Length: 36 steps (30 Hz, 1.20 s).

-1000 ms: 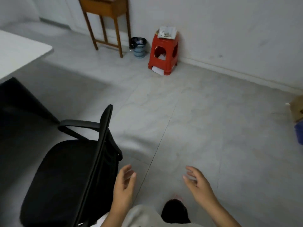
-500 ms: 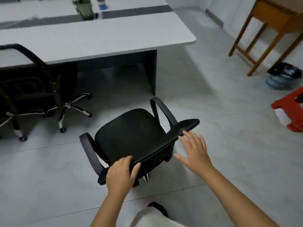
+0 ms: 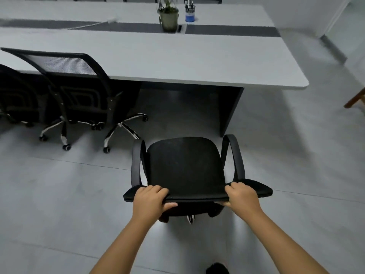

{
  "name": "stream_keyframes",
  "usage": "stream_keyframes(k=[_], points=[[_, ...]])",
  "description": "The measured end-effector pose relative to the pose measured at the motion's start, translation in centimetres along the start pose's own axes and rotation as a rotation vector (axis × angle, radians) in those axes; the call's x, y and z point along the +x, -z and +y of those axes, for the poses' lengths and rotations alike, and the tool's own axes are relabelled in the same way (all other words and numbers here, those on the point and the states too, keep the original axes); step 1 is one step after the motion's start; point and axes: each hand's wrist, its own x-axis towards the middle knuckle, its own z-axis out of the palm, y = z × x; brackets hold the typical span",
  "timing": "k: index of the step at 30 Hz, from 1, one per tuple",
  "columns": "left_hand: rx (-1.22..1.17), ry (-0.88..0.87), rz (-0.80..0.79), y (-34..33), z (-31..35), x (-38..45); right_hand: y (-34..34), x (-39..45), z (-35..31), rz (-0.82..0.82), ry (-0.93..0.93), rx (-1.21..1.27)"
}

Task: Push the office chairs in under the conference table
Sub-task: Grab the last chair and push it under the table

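A black office chair [image 3: 185, 165] with two armrests stands on the floor in front of me, its seat facing the long grey-white conference table [image 3: 177, 62]. Its front edge is a short way from the table's dark end panel [image 3: 229, 107]. My left hand [image 3: 151, 198] grips the left end of the backrest's top edge. My right hand [image 3: 242, 195] grips the right end of the same edge. Only one caster shows beneath the backrest.
Two black mesh-back chairs [image 3: 75, 89] sit tucked under the table at left, chrome bases sticking out. A potted plant [image 3: 168, 16] and a pen cup [image 3: 190, 13] stand on the table. A wooden leg [image 3: 355, 99] shows at right. My shoe [image 3: 217, 268] is below.
My view swung from the wall side to face the table. The chair turned square to the table. My right hand closed on the backrest, joining the left.
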Motion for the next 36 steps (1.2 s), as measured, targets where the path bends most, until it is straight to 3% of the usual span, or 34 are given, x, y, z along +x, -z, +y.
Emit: stream_keyframes(k=[9,15,19,26,36], points=[[0.115,0.090,0.015,-1.5,-0.3,10.5,-1.1,10.4,6.5,0.073,0.165,0.013],[0.033,0.089,0.202,-4.0,-0.7,14.6,-2.5,15.2,10.2,0.124,0.218,0.063],[0.063,0.072,0.246,-4.7,-1.5,17.3,-3.3,17.9,11.7,0.138,0.230,0.067],[0.092,0.007,0.326,-5.7,-5.3,22.7,-4.4,23.0,11.8,0.161,0.179,0.057],[0.056,-0.153,0.231,-8.0,-15.3,30.8,-6.3,31.0,8.3,0.119,0.053,0.050]])
